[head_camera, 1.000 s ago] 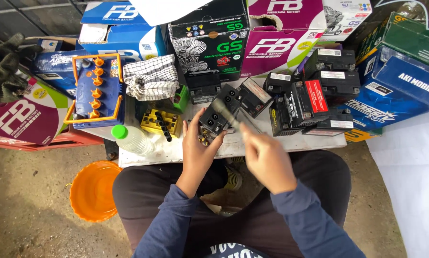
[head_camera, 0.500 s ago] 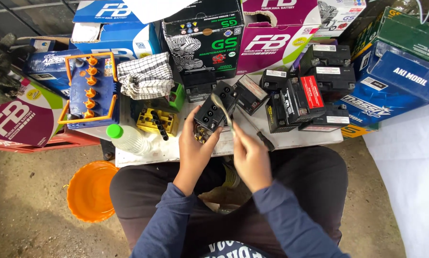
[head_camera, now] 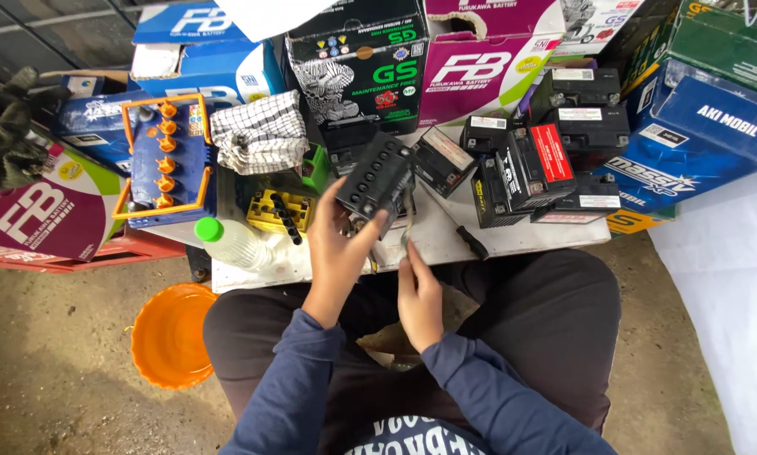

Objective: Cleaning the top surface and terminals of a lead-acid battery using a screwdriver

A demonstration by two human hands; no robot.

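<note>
Sat at a low, stained white desk (head_camera: 446,240) on a bare concrete floor (head_camera: 67,337), legs in dark trousers tucked under its front edge. Gripped a small black battery (head_camera: 377,179) in the left hand (head_camera: 336,248), fingers curled under it and thumb up its side, tilted and lifted just off the desk near its middle. Pinched a thin, pale strip (head_camera: 406,221) at the battery's lower side with the right hand (head_camera: 418,291), fingertips closed on it. Crowded around: more black batteries (head_camera: 530,164) stacked to the right, a dark-handled screwdriver (head_camera: 471,242) lying beside the right hand, a yellow cap rack (head_camera: 281,213), a checked cloth (head_camera: 260,135), a blue battery with orange caps (head_camera: 169,156) and a green-capped clear bottle (head_camera: 231,242) to the left. Walled in behind by cardboard boxes (head_camera: 480,72), blue, black and magenta. Stood on the floor at left: an orange basin (head_camera: 169,337).
</note>
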